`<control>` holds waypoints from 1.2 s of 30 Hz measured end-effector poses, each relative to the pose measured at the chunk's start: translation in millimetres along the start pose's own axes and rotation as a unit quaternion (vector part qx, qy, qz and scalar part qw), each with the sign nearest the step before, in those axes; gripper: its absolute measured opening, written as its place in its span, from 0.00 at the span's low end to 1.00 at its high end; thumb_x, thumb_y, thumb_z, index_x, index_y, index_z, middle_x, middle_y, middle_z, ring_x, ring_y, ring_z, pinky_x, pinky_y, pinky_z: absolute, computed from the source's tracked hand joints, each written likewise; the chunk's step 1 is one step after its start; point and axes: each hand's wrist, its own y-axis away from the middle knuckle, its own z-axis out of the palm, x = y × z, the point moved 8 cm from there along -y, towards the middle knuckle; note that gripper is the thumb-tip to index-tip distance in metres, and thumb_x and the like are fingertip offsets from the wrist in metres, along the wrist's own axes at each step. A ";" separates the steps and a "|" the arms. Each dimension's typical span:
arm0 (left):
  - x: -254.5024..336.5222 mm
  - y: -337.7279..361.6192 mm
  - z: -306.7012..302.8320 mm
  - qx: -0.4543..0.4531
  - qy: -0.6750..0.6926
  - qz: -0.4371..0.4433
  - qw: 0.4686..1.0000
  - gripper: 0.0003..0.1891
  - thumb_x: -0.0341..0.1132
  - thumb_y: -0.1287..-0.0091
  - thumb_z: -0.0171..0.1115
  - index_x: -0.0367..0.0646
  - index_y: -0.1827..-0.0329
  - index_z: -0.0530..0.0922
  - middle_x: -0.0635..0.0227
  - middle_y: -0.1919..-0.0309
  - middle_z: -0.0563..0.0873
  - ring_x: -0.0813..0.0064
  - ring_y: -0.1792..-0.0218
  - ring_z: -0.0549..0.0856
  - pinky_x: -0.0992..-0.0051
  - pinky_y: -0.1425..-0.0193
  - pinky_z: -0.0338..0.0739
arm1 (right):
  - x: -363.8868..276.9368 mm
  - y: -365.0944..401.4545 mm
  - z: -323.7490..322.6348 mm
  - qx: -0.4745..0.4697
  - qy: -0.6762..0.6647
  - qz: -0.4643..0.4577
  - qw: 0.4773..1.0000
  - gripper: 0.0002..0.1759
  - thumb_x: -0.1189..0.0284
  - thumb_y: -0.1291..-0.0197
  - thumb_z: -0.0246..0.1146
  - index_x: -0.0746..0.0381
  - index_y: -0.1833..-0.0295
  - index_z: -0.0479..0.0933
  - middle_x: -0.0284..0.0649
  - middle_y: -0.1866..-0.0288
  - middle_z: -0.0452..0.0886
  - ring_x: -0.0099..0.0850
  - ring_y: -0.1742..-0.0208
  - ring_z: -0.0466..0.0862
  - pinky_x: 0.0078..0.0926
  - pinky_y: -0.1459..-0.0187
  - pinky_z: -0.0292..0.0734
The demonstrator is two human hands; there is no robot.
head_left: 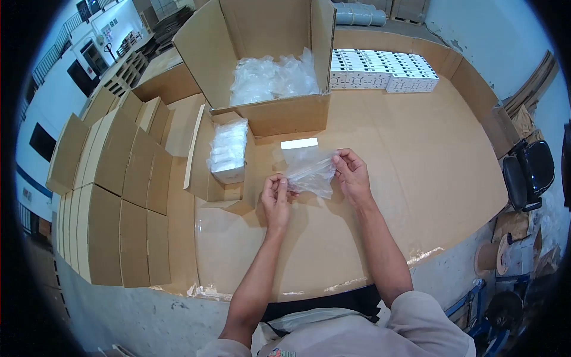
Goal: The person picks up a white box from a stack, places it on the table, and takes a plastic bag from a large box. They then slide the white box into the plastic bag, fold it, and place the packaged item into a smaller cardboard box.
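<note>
A clear plastic bag [314,176] is stretched between my hands above the cardboard-covered table. My left hand [277,194] pinches its left side, and my right hand [351,172] pinches its upper right edge. A small white box [299,144] lies just beyond the bag, its lower part behind the plastic. To the left of my left hand stands an open small carton [250,143] holding a row of white boxes in clear wrapping [228,146].
Behind is a large open carton [273,116] full of clear plastic bags [273,77]. Rows of white printed boxes [380,70] sit at the back right. Stacked brown cartons [119,196] line the left side. A black chair [529,172] stands at right.
</note>
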 end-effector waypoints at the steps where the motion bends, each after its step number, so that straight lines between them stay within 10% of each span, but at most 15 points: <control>1: -2.0 -1.0 -0.3 -0.015 -0.008 0.003 1.000 0.09 0.33 0.19 0.58 0.37 0.45 0.78 0.70 0.58 0.85 0.82 0.61 0.82 0.78 0.54 0.81 | 0.7 -1.0 -2.2 0.001 0.037 -0.008 0.999 0.06 0.72 0.29 0.70 0.62 0.54 0.80 0.28 0.64 0.81 0.16 0.64 0.78 0.18 0.62 0.74; 4: 43.6 5.4 8.7 0.037 -0.129 0.169 0.976 0.12 0.34 0.21 0.59 0.36 0.42 0.78 0.69 0.57 0.86 0.80 0.60 0.83 0.77 0.53 0.80 | 3.6 -2.6 -2.1 -0.016 0.127 -0.029 0.991 0.06 0.74 0.29 0.70 0.61 0.55 0.78 0.27 0.64 0.80 0.16 0.63 0.77 0.17 0.61 0.73; 15: 45.8 8.7 20.2 -0.063 -0.108 0.118 0.985 0.11 0.33 0.22 0.62 0.36 0.44 0.79 0.69 0.59 0.84 0.81 0.59 0.82 0.78 0.55 0.77 | 23.5 9.3 23.8 -0.103 0.159 0.034 0.981 0.08 0.76 0.30 0.70 0.61 0.57 0.76 0.26 0.64 0.78 0.15 0.62 0.77 0.17 0.59 0.74; 36: 40.1 1.5 -3.2 0.066 -0.143 0.146 0.977 0.09 0.35 0.21 0.64 0.37 0.51 0.78 0.74 0.62 0.82 0.92 0.74 0.73 0.85 0.75 0.67 | 3.8 5.8 24.1 -0.132 0.018 -0.042 0.990 0.13 0.83 0.32 0.68 0.62 0.46 0.77 0.33 0.49 0.80 0.19 0.51 0.80 0.20 0.50 0.78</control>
